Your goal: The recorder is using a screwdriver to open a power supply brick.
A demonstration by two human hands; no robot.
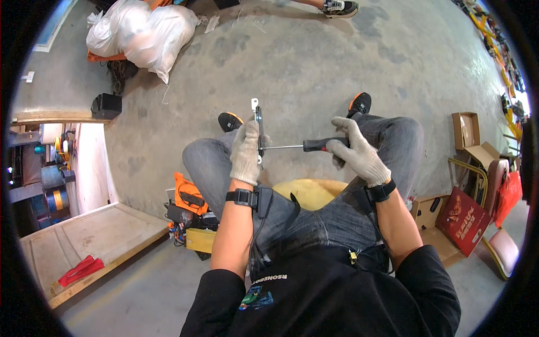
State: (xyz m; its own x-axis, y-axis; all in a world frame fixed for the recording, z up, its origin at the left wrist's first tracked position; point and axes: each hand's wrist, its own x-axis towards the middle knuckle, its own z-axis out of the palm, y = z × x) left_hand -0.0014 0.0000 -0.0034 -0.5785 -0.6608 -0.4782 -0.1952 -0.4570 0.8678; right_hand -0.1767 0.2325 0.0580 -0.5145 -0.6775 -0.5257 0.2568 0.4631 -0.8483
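Observation:
In both knitted gloves, my hands are in the middle of the view between my knees. My left hand (245,149) grips a long, narrow metal fitting (258,128), held lengthwise away from me, with a white tab at its far end. My right hand (353,149) holds a screwdriver (319,145) by its black handle, its upper fingers lifted slightly off the grip. The steel shaft (283,146) points left and meets the fitting's side; whether the tip sits in a screw is too small to tell.
A yellow seat (303,194) is under me. Orange tools (186,191) lie left beside a wooden board (112,230). Cardboard boxes (465,128) and chairs (505,253) stand right. White sacks (143,42) and another person's shoe (340,8) are on the floor (269,62) ahead.

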